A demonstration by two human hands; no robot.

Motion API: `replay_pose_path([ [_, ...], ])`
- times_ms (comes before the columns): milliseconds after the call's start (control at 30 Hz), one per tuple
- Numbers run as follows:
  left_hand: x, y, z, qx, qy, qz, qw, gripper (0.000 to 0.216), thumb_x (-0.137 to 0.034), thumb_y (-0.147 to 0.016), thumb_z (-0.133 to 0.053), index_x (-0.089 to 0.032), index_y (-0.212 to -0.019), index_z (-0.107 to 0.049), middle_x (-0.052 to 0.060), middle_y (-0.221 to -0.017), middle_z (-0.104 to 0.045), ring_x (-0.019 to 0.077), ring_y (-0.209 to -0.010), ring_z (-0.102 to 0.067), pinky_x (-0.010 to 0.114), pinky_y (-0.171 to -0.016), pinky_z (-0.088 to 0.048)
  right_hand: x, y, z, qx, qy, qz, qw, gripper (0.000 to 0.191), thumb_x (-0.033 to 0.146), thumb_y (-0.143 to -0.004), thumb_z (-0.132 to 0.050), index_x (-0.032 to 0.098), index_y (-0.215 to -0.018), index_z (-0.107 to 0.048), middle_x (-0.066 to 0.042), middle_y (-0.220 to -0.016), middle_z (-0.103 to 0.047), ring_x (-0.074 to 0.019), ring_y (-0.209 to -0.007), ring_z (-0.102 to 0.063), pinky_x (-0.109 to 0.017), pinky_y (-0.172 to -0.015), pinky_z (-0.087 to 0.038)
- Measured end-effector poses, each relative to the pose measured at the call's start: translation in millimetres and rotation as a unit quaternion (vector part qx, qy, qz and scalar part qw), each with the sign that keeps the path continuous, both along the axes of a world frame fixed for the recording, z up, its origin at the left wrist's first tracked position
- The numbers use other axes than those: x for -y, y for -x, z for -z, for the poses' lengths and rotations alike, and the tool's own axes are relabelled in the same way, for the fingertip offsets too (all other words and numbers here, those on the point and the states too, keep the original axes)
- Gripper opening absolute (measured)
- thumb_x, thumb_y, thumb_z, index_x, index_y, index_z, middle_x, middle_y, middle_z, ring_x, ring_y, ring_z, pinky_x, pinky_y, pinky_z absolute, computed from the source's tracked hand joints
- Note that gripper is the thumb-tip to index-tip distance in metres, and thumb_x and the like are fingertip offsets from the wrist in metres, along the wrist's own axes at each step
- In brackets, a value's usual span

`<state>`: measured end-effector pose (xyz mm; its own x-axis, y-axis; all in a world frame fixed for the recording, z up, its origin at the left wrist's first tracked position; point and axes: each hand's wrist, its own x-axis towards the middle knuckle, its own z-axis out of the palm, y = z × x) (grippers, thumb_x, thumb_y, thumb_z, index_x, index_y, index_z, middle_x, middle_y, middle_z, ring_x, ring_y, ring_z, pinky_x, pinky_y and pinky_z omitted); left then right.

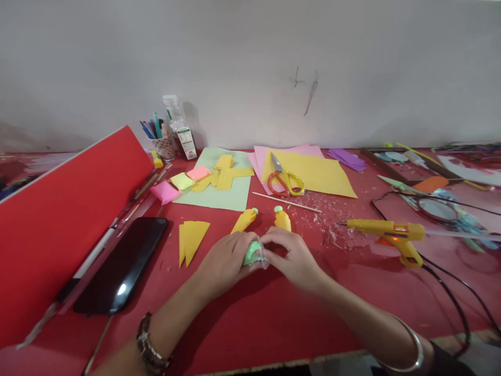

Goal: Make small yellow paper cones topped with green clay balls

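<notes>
Between my two hands is a small clear packet of green clay. My left hand wraps round its left side, fingers closed. From the right, my right hand pinches the loose clear plastic at the packet's edge. Just beyond my fingers lie two yellow paper cones, a left cone and a right cone, each with a green blob at its tip. Folded yellow paper triangles rest to the left of my left hand.
A yellow glue gun with a black cord lies at right. Scissors lie on yellow paper, near a thin wooden stick. At left are a black phone, a red board and a pink clay packet.
</notes>
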<state>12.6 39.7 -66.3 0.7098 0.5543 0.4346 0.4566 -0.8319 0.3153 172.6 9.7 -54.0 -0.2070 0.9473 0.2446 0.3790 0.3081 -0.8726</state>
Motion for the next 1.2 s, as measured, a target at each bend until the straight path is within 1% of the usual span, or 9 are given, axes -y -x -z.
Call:
replay_pose_path([
  [133, -0.7, 2.8, 0.4, 0.007, 0.069, -0.013, 0.998, 0.022, -0.032, -0.082, -0.044, -0.016, -0.096, -0.044, 0.009, -0.087, -0.062, 0.0196, -0.078, -0.060, 0.031, -0.064, -0.049, -3.6, -3.8, -0.2, -0.150, 0.096, -0.022, 0.984, 0.011, 0.023, -0.074, -0.056, 0.018, -0.064, -0.057, 0.003, -0.061, -0.052, -0.0072, -0.055, -0.047, -0.020, -0.053, -0.039],
  [267, -5.1, 7.2, 3.2, 0.018, 0.115, -0.032, 0.993, 0.027, -0.027, -0.079, -0.048, -0.016, -0.103, -0.043, 0.011, -0.099, -0.061, 0.0204, -0.090, -0.058, 0.033, -0.073, -0.049, -9.3, -10.2, 1.1, -0.356, 0.176, 0.044, 0.917, 0.018, 0.035, -0.067, -0.065, 0.019, -0.062, -0.059, 0.005, -0.056, -0.052, -0.0042, -0.048, -0.046, -0.017, -0.049, -0.039],
  [333, -8.0, 9.7, 4.7, 0.025, 0.131, -0.053, 0.990, 0.028, -0.025, -0.078, -0.048, -0.017, -0.104, -0.043, 0.010, -0.102, -0.061, 0.0206, -0.092, -0.058, 0.034, -0.076, -0.048, -11.8, -13.4, -0.4, -0.411, 0.191, 0.079, 0.888, 0.018, 0.035, -0.060, -0.070, 0.019, -0.064, -0.063, 0.005, -0.057, -0.055, -0.0034, -0.048, -0.047, -0.016, -0.048, -0.040],
  [400, -10.5, 12.0, 5.7, 0.034, 0.137, -0.073, 0.987, 0.029, -0.025, -0.077, -0.049, -0.017, -0.105, -0.043, 0.010, -0.102, -0.061, 0.0210, -0.093, -0.057, 0.035, -0.077, -0.047, -13.2, -15.2, -2.7, -0.428, 0.200, 0.095, 0.876, 0.020, 0.034, -0.054, -0.074, 0.020, -0.067, -0.066, 0.004, -0.059, -0.059, -0.0030, -0.050, -0.049, -0.015, -0.049, -0.042],
  [667, -11.9, 15.2, 1.4, 0.052, 0.128, -0.103, 0.985, 0.029, -0.032, -0.075, -0.049, -0.019, -0.101, -0.047, 0.007, -0.097, -0.063, 0.0205, -0.087, -0.060, 0.032, -0.072, -0.049, -11.2, -11.1, -1.7, -0.344, 0.213, 0.089, 0.910, 0.019, 0.030, -0.051, -0.075, 0.022, -0.068, -0.070, 0.001, -0.067, -0.067, -0.0075, -0.063, -0.059, -0.021, -0.066, -0.048],
  [833, -17.3, 18.7, -4.3, 0.118, 0.149, -0.226, 0.955, 0.033, -0.040, -0.078, -0.042, -0.017, -0.102, -0.046, 0.006, -0.091, -0.064, 0.0193, -0.077, -0.061, 0.030, -0.065, -0.049, -10.4, -13.5, 2.0, -0.324, 0.239, 0.041, 0.914, 0.018, 0.029, -0.061, -0.070, 0.020, -0.075, -0.070, -0.001, -0.075, -0.069, -0.0095, -0.076, -0.062, -0.023, -0.078, -0.047],
  [1000, -26.9, 24.0, -2.3, 0.041, 0.149, -0.361, 0.920, 0.040, -0.035, -0.077, -0.045, -0.015, -0.111, -0.042, 0.012, -0.105, -0.058, 0.0272, -0.092, -0.057, 0.038, -0.072, -0.046, -9.1, -15.2, 2.9, -0.309, 0.225, 0.011, 0.924, 0.009, 0.024, -0.064, -0.068, 0.019, -0.071, -0.065, 0.003, -0.063, -0.063, -0.0062, -0.057, -0.058, -0.020, -0.059, -0.048],
  [1100, -28.5, 25.1, 2.3, -0.011, 0.097, -0.374, 0.922, 0.044, -0.025, -0.076, -0.045, -0.013, -0.118, -0.039, 0.015, -0.111, -0.053, 0.0306, -0.103, -0.049, 0.046, -0.081, -0.040, -9.2, -14.7, 2.3, -0.287, 0.198, 0.013, 0.937, 0.012, 0.018, -0.063, -0.067, 0.019, -0.074, -0.063, 0.006, -0.061, -0.058, -0.0042, -0.054, -0.052, -0.018, -0.054, -0.044],
  [1200, -26.5, 23.0, 5.4, -0.030, 0.062, -0.376, 0.924, 0.048, -0.025, -0.076, -0.044, -0.012, -0.121, -0.035, 0.017, -0.115, -0.048, 0.0323, -0.108, -0.042, 0.051, -0.085, -0.035, -8.8, -13.8, 0.8, -0.237, 0.188, 0.039, 0.952, 0.011, 0.017, -0.062, -0.065, 0.019, -0.073, -0.063, 0.005, -0.063, -0.056, -0.0043, -0.055, -0.049, -0.018, -0.053, -0.042],
])
